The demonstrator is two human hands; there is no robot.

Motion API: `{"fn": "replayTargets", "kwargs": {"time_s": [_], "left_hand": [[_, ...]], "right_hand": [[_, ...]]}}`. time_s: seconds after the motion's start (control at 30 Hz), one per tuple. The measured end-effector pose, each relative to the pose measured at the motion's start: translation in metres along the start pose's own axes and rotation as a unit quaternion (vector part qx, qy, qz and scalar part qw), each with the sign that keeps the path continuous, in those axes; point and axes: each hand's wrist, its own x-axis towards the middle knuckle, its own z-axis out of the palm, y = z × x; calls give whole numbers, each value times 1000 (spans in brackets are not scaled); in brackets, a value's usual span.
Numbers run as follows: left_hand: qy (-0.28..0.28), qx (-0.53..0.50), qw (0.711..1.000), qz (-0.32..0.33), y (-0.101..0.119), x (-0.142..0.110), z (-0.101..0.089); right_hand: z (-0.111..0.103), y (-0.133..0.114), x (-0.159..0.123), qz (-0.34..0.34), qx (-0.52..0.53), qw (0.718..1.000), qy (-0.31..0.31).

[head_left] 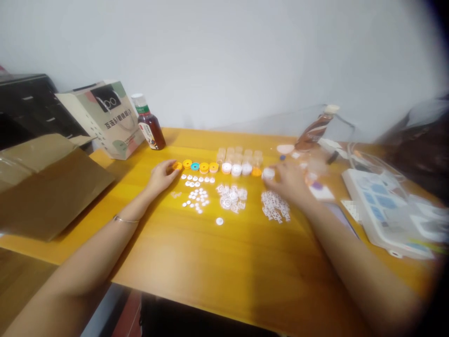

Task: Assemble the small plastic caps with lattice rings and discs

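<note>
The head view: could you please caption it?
Left hand and right hand at opposite ends of a row of caps on a table.

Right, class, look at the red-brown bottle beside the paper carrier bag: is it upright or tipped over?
Upright. The red-brown bottle stands with its base on the wooden table and its white cap at the top.

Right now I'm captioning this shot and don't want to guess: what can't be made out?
All in the head view:
- Right hand: blur hides whether its grip holds the white disc.
- Cardboard box: cut off by the left edge.
- Tilted bottle: label blurred.
- Plastic case: contents too blurred to name.
</note>
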Motion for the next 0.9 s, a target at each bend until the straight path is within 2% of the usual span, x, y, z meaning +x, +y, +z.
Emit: {"fn": "replayTargets", "kwargs": {"time_s": [0.13,0.23,0.3,0.4,0.53,0.63,0.7,0.8,0.87,0.9], "left_hand": [[43,-19,998,42,21,-8,-5],[18,-14,996,91,39,-17,-8],[0,2,996,94,43,-20,-9],[-4,26,999,45,34,-17,-8],[-4,17,999,-38,5,-5,-4],[-2,5,999,-50,-8,3,-1],[2,-6,999,-51,-9,6,0],[27,-21,998,-44,6,4,-5],[52,-50,997,-10,29,-5,-12],[43,-81,996,21,43,-11,-16]], "right_hand": [[-1,-10,-6,-10,31,999,3],[-3,-12,-11,-18,22,1000,10],[-3,-9,-13,-8,10,1000,6],[-4,-6,-12,21,17,1000,-12],[-6,-8,-13,35,37,998,-32],[-7,-10,-13,25,53,998,-22],[-8,-9,-14,19,65,998,-11],[-15,-11,-15,22,96,995,17],[-23,-20,-20,33,136,990,37],[-27,-27,-24,33,162,986,36]]}}
